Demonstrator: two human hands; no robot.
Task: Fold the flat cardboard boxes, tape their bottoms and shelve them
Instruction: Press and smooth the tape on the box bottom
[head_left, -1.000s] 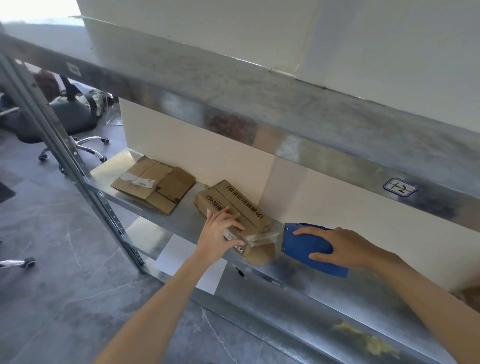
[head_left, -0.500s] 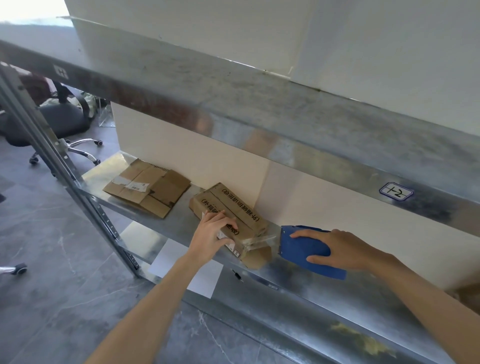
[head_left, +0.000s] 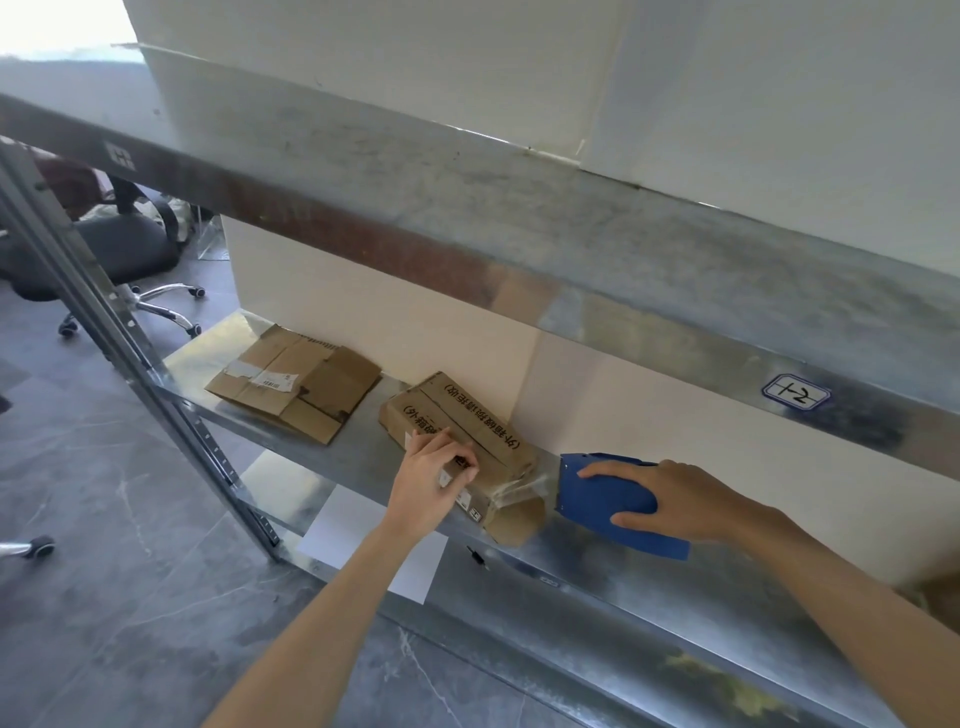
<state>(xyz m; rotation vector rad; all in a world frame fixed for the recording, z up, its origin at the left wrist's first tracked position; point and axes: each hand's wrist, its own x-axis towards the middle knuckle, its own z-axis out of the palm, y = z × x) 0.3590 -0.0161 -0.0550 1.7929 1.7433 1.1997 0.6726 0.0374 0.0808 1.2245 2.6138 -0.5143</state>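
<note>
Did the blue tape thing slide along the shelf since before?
No. The blue tape dispenser keeps the same spot beside the cardboard box end, under the right hand.

Cream wall (head_left: 363, 306), grey marbled floor (head_left: 130, 597), black wheeled office chair (head_left: 124, 249) at far left

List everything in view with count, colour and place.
upper shelf: 1, grey metal, across the top.
lower shelf: 1, grey metal, beneath it.
folded box: 1, brown, middle of lower shelf.
flat box: 1, brown, left end of lower shelf.
dispenser: 1, blue, right of folded box.
tape: 1 strip, clear, at folded box's right end.
label: 1, white with blue border, upper shelf's front edge.
chair: 1, black, far left.
sheet: 1, white, below lower shelf.
left hand: 1, fingers curled on folded box's near edge.
right hand: 1, grips dispenser.
</note>
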